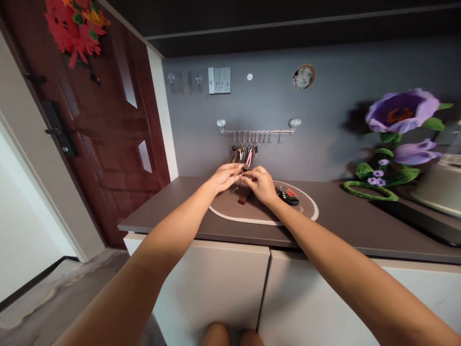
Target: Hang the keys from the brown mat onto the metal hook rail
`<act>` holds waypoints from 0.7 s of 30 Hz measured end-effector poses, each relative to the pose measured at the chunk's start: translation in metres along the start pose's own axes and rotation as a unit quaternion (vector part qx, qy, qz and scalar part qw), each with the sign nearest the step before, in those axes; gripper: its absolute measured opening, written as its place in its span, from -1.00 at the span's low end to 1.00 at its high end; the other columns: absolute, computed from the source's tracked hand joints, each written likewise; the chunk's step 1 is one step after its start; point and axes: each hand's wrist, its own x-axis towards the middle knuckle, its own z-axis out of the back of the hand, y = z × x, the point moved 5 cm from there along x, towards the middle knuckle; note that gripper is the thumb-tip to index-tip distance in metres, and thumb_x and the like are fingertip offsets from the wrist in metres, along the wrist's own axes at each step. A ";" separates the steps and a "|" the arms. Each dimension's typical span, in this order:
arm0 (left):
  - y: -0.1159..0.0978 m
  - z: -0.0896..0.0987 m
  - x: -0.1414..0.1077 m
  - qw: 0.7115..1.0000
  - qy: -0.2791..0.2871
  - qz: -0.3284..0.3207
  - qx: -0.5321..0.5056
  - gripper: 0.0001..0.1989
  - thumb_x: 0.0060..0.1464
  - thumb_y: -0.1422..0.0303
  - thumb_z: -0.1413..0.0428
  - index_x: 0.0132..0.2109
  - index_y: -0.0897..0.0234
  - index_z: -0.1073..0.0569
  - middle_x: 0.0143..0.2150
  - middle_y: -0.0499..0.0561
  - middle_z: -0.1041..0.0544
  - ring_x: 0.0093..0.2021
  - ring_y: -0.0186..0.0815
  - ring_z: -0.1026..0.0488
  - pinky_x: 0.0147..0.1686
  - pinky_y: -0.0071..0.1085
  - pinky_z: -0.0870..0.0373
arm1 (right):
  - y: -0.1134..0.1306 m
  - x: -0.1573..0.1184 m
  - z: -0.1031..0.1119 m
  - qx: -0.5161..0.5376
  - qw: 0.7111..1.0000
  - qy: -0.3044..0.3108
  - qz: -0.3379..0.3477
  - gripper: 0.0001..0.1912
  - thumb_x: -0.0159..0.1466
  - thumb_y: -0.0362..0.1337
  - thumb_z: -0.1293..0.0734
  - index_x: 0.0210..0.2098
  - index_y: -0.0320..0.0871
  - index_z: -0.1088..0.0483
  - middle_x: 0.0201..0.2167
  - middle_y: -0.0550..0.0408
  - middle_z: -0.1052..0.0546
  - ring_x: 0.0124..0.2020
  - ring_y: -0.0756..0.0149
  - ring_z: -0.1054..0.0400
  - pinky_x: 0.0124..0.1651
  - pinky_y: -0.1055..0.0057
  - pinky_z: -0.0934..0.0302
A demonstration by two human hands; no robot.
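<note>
Both hands meet over the brown oval mat [234, 218]. My left hand [227, 176] and my right hand [261, 183] pinch a small dark metal key bunch [245, 169] between their fingertips; its details are too small to tell. A brown tag [244, 198] hangs or lies just below my right fingers. To the right of my right hand, another bunch of keys [287, 194] with a red piece and a black fob rests on the mat. Behind the hands, several keys [248, 153] hang from the hooks of a metal rail [266, 131] on the grey wall.
Purple flowers [401, 113] with a green base stand on the right of the counter [334, 216], near a pale round object [441, 185] and a long black item [418, 221]. A dark shelf overhangs the counter. At the left is a red-brown door [108, 125].
</note>
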 end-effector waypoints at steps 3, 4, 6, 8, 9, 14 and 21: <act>0.001 -0.001 -0.001 1.000 0.004 0.007 0.003 -0.94 -0.04 0.57 -0.07 -0.36 0.44 -0.43 -0.39 0.02 -0.45 -0.31 -0.44 -0.38 -0.08 -0.36 -0.26 | 0.002 0.000 0.001 0.000 1.000 -0.007 0.004 -0.82 0.13 -0.21 -0.26 -0.36 -0.14 -0.45 -0.46 0.08 -0.34 -0.40 0.36 -0.23 -0.28 0.42 -0.15; 0.000 -0.001 -0.001 1.000 0.003 0.007 0.000 -0.93 -0.04 0.57 -0.06 -0.36 0.44 -0.43 -0.38 0.03 -0.46 -0.30 -0.44 -0.39 -0.08 -0.35 -0.26 | 0.003 0.000 0.002 0.003 1.000 -0.010 0.007 -0.82 0.14 -0.22 -0.25 -0.36 -0.14 -0.45 -0.46 0.07 -0.34 -0.38 0.35 -0.24 -0.27 0.41 -0.15; -0.001 0.000 -0.001 1.000 0.002 -0.001 -0.012 -0.94 -0.04 0.57 -0.06 -0.36 0.43 -0.43 -0.35 0.04 -0.47 -0.27 -0.42 -0.39 -0.06 -0.33 -0.25 | 0.003 0.001 0.003 0.013 1.000 -0.016 0.007 -0.83 0.15 -0.24 -0.23 -0.37 -0.14 -0.44 -0.45 0.07 -0.35 -0.36 0.35 -0.24 -0.25 0.41 -0.15; -0.003 0.001 -0.001 1.000 0.004 -0.008 -0.023 -0.94 -0.05 0.56 -0.07 -0.37 0.42 -0.43 -0.33 0.05 -0.47 -0.23 -0.41 -0.39 -0.05 -0.31 -0.25 | 0.003 0.002 0.004 0.025 0.999 -0.020 -0.002 -0.83 0.16 -0.24 -0.22 -0.38 -0.15 -0.42 -0.43 0.06 -0.36 -0.34 0.34 -0.24 -0.23 0.39 -0.15; -0.003 0.002 -0.001 1.000 0.004 -0.008 -0.025 -0.95 -0.06 0.54 -0.08 -0.38 0.41 -0.43 -0.31 0.06 -0.48 -0.21 -0.39 -0.39 -0.05 -0.31 -0.25 | 0.002 0.002 0.005 0.031 0.999 -0.022 -0.007 -0.82 0.16 -0.23 -0.21 -0.38 -0.15 -0.41 -0.42 0.05 -0.36 -0.33 0.34 -0.24 -0.23 0.39 -0.15; 0.004 0.006 0.001 0.999 -0.005 0.032 -0.020 -0.91 -0.07 0.43 -0.12 -0.37 0.39 -0.43 -0.34 0.07 -0.49 -0.24 -0.35 -0.40 -0.09 -0.26 -0.28 | 0.000 0.004 0.007 0.059 0.998 -0.029 -0.019 -0.80 0.19 -0.20 -0.17 -0.39 -0.17 -0.36 -0.38 0.03 -0.37 -0.30 0.33 -0.24 -0.22 0.39 -0.16; 0.011 0.005 0.002 0.998 0.001 0.060 -0.019 -0.84 -0.13 0.40 -0.18 -0.34 0.36 -0.39 -0.37 0.05 -0.49 -0.29 -0.34 -0.44 -0.12 -0.24 -0.32 | -0.016 0.006 0.006 0.148 0.984 -0.044 -0.086 -0.73 0.18 -0.11 -0.15 -0.35 -0.18 -0.31 -0.35 0.06 -0.41 -0.30 0.36 -0.27 -0.19 0.42 -0.15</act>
